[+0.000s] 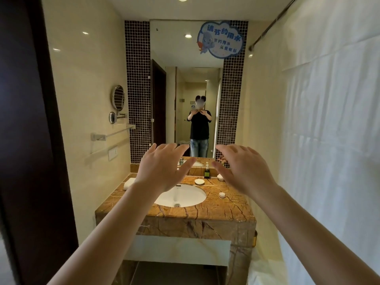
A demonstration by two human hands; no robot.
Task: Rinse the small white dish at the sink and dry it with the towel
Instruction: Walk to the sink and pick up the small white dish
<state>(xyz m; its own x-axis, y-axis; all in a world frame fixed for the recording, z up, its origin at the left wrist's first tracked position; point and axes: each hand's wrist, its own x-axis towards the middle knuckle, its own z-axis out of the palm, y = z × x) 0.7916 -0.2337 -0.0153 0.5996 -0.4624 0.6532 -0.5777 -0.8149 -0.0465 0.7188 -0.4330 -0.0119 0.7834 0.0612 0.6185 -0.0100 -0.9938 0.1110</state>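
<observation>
A small white dish (199, 182) lies on the brown marble counter (222, 208) behind the oval white sink (185, 197). A folded white towel (129, 183) rests at the counter's back left corner. My left hand (162, 167) and my right hand (244, 169) are both raised in front of me, above and short of the counter, fingers spread and holding nothing. The left hand hides the faucet. No water can be seen running in the basin.
A dark soap bottle (207, 172) stands by the mirror (186, 89). Two small white round items sit at right, one near the sink (221, 195), one further back (220, 177). A white shower curtain (329, 140) hangs right; a dark door frame (30, 140) stands left.
</observation>
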